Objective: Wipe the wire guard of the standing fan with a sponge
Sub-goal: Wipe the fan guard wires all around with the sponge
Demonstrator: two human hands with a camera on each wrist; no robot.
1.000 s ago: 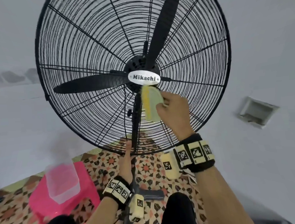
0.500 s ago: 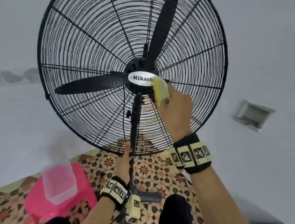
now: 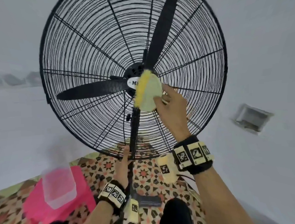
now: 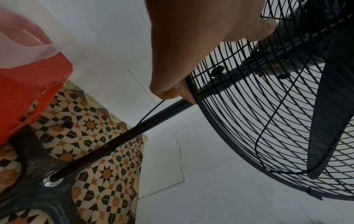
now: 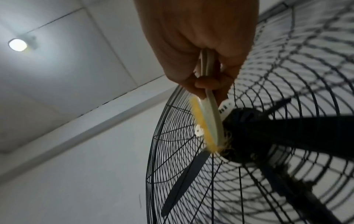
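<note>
The right hand (image 3: pixel 172 109) reaches up and grasps a yellow sponge (image 3: pixel 146 93), pressing it against the centre of the fan's black wire guard (image 3: pixel 83 52), over the white badge. Lower down, the left hand (image 3: pixel 123 165) grips the guard's bottom rim beside the pole (image 4: pixel 166 110). Behind stands a pale wall (image 3: pixel 259 56). On the patterned tile floor (image 3: pixel 146 176), to the left, a clear tub (image 3: pixel 59 187) sits on a pink stool (image 3: pixel 38 211).
</note>
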